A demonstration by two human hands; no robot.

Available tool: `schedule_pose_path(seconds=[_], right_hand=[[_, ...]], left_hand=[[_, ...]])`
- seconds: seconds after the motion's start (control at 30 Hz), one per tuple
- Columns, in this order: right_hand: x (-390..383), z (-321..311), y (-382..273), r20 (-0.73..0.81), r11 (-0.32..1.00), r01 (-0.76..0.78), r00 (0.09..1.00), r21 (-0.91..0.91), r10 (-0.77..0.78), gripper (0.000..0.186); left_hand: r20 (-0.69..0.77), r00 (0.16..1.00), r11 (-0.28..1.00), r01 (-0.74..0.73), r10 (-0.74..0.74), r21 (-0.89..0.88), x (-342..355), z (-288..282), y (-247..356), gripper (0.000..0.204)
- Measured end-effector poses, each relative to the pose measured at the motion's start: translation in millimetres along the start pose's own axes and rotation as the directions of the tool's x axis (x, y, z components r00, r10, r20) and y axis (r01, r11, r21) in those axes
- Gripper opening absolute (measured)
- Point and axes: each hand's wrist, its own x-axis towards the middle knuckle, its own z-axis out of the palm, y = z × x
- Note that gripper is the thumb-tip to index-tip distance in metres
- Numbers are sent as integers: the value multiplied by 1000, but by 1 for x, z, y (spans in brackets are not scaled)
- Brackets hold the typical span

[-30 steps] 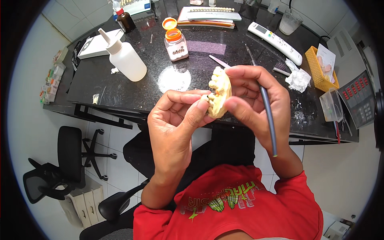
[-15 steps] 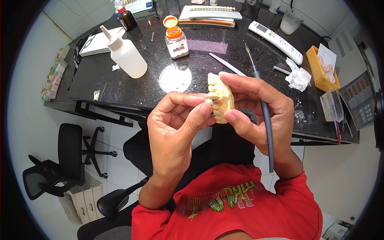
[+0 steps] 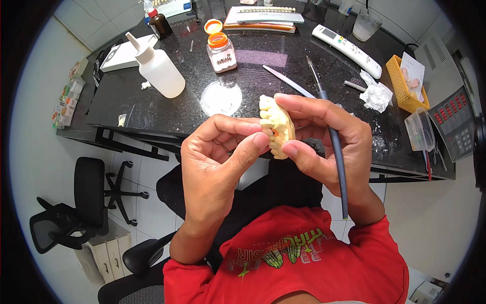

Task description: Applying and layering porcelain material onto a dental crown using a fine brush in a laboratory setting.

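Observation:
I hold a cream-yellow dental cast (image 3: 276, 121) above the desk's near edge, its teeth facing left. The thumb and forefinger of my right hand (image 3: 336, 144) grip it from the right side. A dark-handled brush (image 3: 337, 152) is tucked in that same hand, bristles pointing up and away over the desk. My left hand (image 3: 217, 157) pinches at the cast's teeth with thumb and forefinger, on a small white tooth crown that the fingertips now mostly hide. Beside these fingertips a reddish-orange spot shows in a gap of the cast.
On the black desk (image 3: 187, 114) stand a white squeeze bottle (image 3: 164, 76) and an orange-rimmed jar (image 3: 221, 58). Beyond my right hand lie a pink-white pointed tool (image 3: 286, 79), a remote control (image 3: 349, 50), crumpled tissue (image 3: 377, 96) and a yellow basket (image 3: 405, 83).
The cast has tilted slightly and shifted a little down. My left hand has moved slightly left, and the white crown visible between its fingertips before is now mostly covered.

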Motion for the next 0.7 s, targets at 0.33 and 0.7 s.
schedule_pose_path(seconds=[0.33, 0.7], right_hand=[[-1, 0, 0, -3, 999, -21, 1000, 30, 22, 47], [-1, -3, 5, 10, 999, 31, 999, -21, -30, 42]], left_hand=[[-8, 1000, 999, 19, -19, -29, 0, 2, 0, 13], [28, 993, 993, 119, -119, -26, 9, 0, 8, 25]])
